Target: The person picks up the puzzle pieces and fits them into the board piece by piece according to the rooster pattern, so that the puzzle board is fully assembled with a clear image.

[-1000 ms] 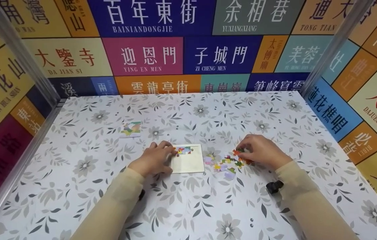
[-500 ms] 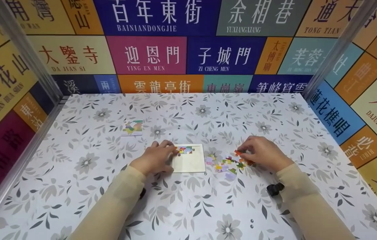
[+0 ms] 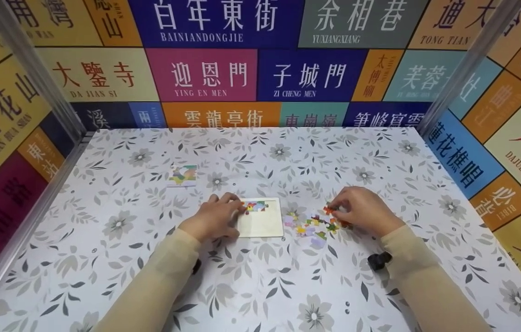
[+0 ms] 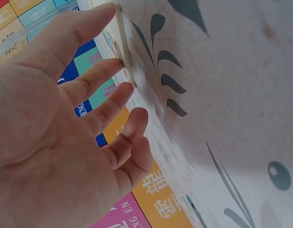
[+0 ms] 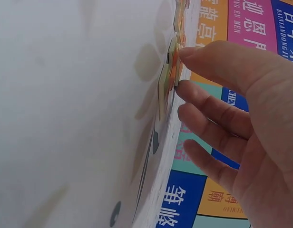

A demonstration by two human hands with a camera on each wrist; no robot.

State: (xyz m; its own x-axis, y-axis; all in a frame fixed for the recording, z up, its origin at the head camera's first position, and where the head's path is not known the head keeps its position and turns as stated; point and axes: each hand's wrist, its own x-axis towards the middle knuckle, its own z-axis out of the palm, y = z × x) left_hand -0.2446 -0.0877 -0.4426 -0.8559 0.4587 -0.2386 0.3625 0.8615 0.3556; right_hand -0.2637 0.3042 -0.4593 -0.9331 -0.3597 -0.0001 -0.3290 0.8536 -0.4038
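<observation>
Partly hidden, orange puzzle piece [image 3: 328, 210] pinched in right hand [image 3: 365, 210], left hand [image 3: 210, 218] spread, covering part of tray [image 3: 261, 225]

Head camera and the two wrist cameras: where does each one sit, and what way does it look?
Head: worn on the head, looking forward and down at the pale tray, puzzle pieces, left hand, right hand and both sleeves.
Left wrist: worn there, looking along the left hand to the tray's edge.
Right wrist: worn there, looking along the right hand to the puzzle pieces.
Shared: head and right wrist both show the right hand at the puzzle pieces.
</observation>
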